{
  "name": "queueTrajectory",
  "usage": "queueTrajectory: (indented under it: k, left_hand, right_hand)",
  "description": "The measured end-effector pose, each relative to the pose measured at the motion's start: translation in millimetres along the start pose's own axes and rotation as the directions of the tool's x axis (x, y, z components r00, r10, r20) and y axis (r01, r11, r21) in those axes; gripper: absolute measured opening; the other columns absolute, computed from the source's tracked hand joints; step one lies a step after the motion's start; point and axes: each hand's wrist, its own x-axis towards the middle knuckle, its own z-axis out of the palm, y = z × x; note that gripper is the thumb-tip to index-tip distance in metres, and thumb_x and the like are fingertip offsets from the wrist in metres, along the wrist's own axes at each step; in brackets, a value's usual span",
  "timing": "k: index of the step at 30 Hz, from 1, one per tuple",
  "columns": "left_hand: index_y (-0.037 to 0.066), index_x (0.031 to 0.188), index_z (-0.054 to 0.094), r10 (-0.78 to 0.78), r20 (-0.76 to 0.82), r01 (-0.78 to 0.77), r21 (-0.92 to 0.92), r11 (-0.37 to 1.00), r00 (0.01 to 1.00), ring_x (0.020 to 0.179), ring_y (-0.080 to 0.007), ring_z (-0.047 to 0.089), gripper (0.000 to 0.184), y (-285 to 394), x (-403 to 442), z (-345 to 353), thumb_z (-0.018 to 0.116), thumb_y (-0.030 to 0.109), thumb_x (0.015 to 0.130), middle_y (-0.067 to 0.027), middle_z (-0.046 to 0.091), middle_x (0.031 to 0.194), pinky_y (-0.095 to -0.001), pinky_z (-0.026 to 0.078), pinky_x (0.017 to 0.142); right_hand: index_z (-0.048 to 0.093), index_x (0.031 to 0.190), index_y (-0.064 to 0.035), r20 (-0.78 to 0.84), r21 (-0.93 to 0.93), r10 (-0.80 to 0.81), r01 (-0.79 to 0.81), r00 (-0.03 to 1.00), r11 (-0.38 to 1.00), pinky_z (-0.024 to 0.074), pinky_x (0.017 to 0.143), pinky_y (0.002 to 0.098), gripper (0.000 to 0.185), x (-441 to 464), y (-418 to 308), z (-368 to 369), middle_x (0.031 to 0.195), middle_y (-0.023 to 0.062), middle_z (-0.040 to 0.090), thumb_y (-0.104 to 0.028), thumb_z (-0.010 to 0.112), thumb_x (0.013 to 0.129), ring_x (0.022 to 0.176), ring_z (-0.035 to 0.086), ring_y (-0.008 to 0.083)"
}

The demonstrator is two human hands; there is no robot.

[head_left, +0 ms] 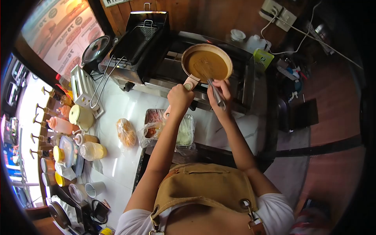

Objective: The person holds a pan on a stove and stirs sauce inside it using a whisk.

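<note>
A round pan (229, 62) of smooth brown sauce (196, 60) sits over the stove at the top middle. My left hand (180, 98) is wrapped around the pan's pale pink handle (191, 82). In my right hand (221, 96) is a whisk (216, 93), gripped by its grey handle. The whisk's wires dip into the sauce, where they show only faintly. Below my left hand, on the counter, stands a metal tray (188, 131) with sections of food under clear plastic wrap.
A black fryer (133, 43) with a wire basket adjoins the stove on the left. Metal tongs (102, 84) lean by a white rack (83, 88). Bagged buns (126, 132), squeeze bottles (62, 125) and several tubs line the left counter. Cables hang from a socket (282, 17) at upper right.
</note>
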Motion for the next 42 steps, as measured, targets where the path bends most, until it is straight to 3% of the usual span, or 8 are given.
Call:
queueTrajectory:
  k: [6,9,18,22,25,29,33,42]
  left_hand:
    - [-0.003,0.065,0.059,0.004,0.005,-0.004,0.01,1.0,1.0,0.07,-0.0364,0.058,0.021,4,-2,-7,0.055,0.016,0.058,-0.0214,0.059,0.07,-0.0417,0.046,0.065]
    - [-0.004,0.064,0.059,0.014,-0.006,-0.014,0.016,1.0,1.0,0.069,-0.0369,0.058,0.021,2,-1,-3,0.054,0.016,0.059,-0.0217,0.059,0.069,-0.0422,0.046,0.064]
    - [-0.003,0.065,0.059,0.061,-0.036,-0.061,0.015,0.998,0.997,0.066,-0.0375,0.058,0.02,-1,-1,-3,0.052,0.015,0.059,-0.0214,0.059,0.068,-0.0426,0.046,0.063]
    - [-0.003,0.065,0.059,0.043,-0.024,-0.043,0.021,0.999,0.999,0.067,-0.0374,0.058,0.02,1,-1,0,0.052,0.015,0.059,-0.0217,0.059,0.068,-0.0424,0.046,0.063]
    - [-0.003,0.065,0.059,0.004,-0.012,-0.004,0.018,1.0,1.0,0.068,-0.037,0.058,0.02,3,0,-4,0.053,0.015,0.059,-0.022,0.059,0.069,-0.0421,0.046,0.064]
    - [-0.003,0.065,0.06,0.01,0.0,-0.01,0.024,1.0,1.0,0.069,-0.0365,0.058,0.02,0,2,-4,0.053,0.015,0.058,-0.0221,0.059,0.07,-0.0415,0.046,0.064]
    - [-0.003,0.067,0.06,0.004,0.01,-0.004,0.016,1.0,1.0,0.069,-0.0365,0.058,0.021,1,1,-1,0.053,0.015,0.058,-0.0221,0.059,0.071,-0.0414,0.046,0.065]
    - [-0.003,0.068,0.06,0.021,0.004,-0.021,0.011,1.0,1.0,0.071,-0.0385,0.057,0.025,-5,4,2,0.055,0.02,0.059,-0.0242,0.058,0.07,-0.0435,0.045,0.065]
  right_hand:
    - [0.045,0.076,-0.0009,-0.09,-0.045,0.075,-0.08,0.993,0.996,0.0406,0.058,0.0248,0.016,19,2,-5,0.076,0.0096,0.046,0.006,0.057,0.069,0.067,0.05,0.0167]
    - [0.045,0.075,-0.0007,-0.048,0.105,0.06,-0.055,0.997,0.993,0.041,0.058,0.0248,0.015,18,-16,-12,0.074,0.0097,0.047,0.006,0.057,0.069,0.066,0.051,0.0175]
    - [0.044,0.074,-0.0002,-0.081,-0.143,-0.027,0.015,0.996,0.99,0.0402,0.053,0.0287,0.016,22,-7,-4,0.069,0.0114,0.044,0.005,0.057,0.066,0.059,0.049,0.0229]
    - [0.044,0.071,-0.0007,0.023,0.075,-0.041,0.039,0.999,0.996,0.0392,0.052,0.0293,0.014,20,-2,8,0.067,0.0113,0.043,0.005,0.056,0.066,0.058,0.048,0.0241]
    - [0.044,0.071,-0.0005,-0.076,-0.068,-0.114,0.109,0.991,0.992,0.0381,0.051,0.0291,0.014,32,15,11,0.067,0.0111,0.043,0.005,0.056,0.066,0.058,0.048,0.0235]
    - [0.044,0.07,-0.0006,-0.124,-0.023,0.089,-0.092,0.988,0.995,0.0395,0.053,0.0281,0.014,29,-1,-2,0.066,0.0113,0.043,0.006,0.055,0.065,0.06,0.049,0.0228]
    - [0.044,0.069,-0.0004,-0.038,0.077,-0.026,0.029,0.999,0.997,0.0403,0.054,0.0295,0.014,16,-10,3,0.068,0.0112,0.044,0.005,0.056,0.064,0.061,0.049,0.0238]
    - [0.042,0.069,-0.0007,-0.125,-0.01,0.053,-0.055,0.991,0.998,0.0378,0.051,0.028,0.015,32,3,-3,0.068,0.0107,0.042,0.005,0.055,0.065,0.059,0.047,0.0208]
